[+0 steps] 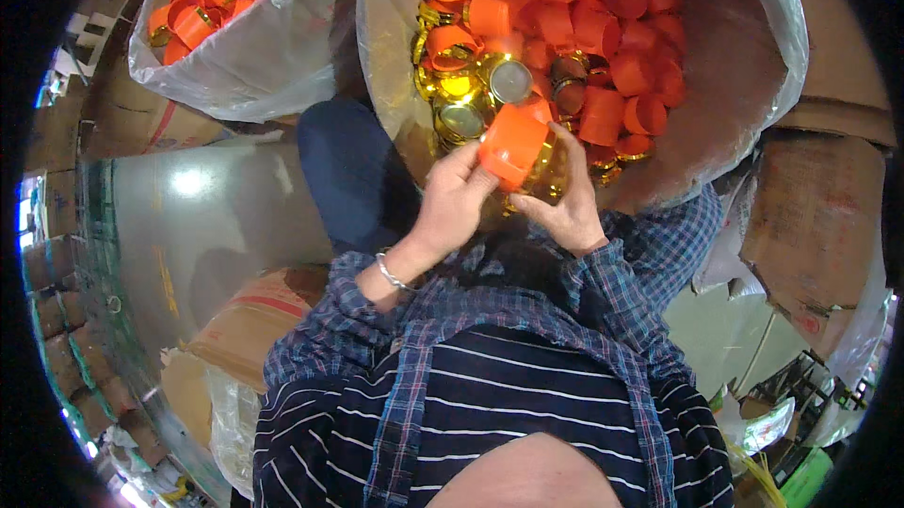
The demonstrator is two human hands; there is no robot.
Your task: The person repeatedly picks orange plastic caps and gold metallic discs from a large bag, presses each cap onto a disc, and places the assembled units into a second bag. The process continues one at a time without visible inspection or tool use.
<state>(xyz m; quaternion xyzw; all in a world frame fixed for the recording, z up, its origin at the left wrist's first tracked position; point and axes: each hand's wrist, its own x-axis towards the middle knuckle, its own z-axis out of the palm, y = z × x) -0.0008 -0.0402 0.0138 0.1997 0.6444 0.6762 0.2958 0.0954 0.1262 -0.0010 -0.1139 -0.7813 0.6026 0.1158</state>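
Filling the upper centre and right of the frame, a large clear plastic bag inside a brown cardboard drum is holding a heap of orange plastic cylindrical caps and shiny gold metallic rings. At upper left, a second clear plastic bag is holding more orange caps. Below the drum's rim, at centre frame, the left hand is curling its fingers around one orange plastic cap, gripping it closed from the left side. The right hand is cupping a gold metallic piece just under and touching that cap, fingers partly closed around it. A silver bracelet is sitting on the left wrist. Risk, as judged: the two pieces are meeting over the drum's edge, so a skewed push or a loose grip could be sending either one back into the heap or onto the grey floor at left.
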